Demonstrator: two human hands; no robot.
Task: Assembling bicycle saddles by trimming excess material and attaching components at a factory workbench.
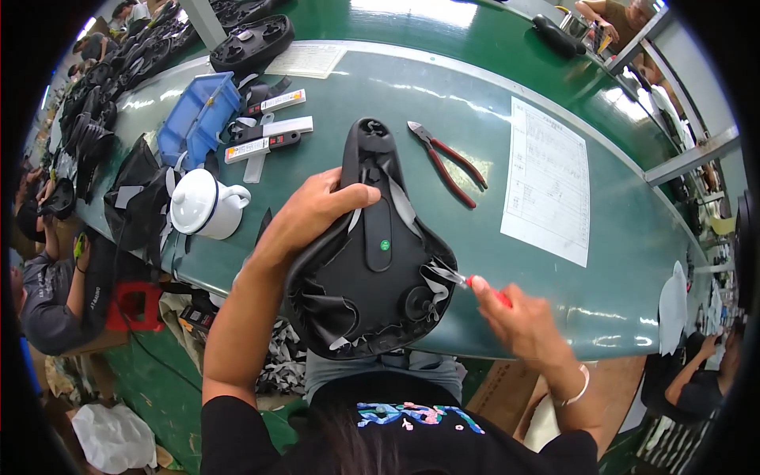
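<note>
A black saddle [360, 297] is held underside up at the front edge of the table, its narrow nose pointing away from me. My left hand [321, 210] grips it near the nose, the thumb lying across the underside. In my right hand [522, 328] is a red-handled tool [483, 290] with a metal tip. That tip meets a white strip [437, 281] along the saddle's right inner rim; its exact shape is too small to tell. Loose black cover material bunches at the saddle's lower left. Beyond my right hand, red-handled cutting pliers [449, 165] lie on the table.
On the green table [467, 87] stand a white lidded mug [207, 204] and a blue bin [194, 119]. Box cutters [261, 146] lie beside them. A printed sheet [548, 182] lies to the right. More saddles [252, 43] are piled at the far left. Other people work around.
</note>
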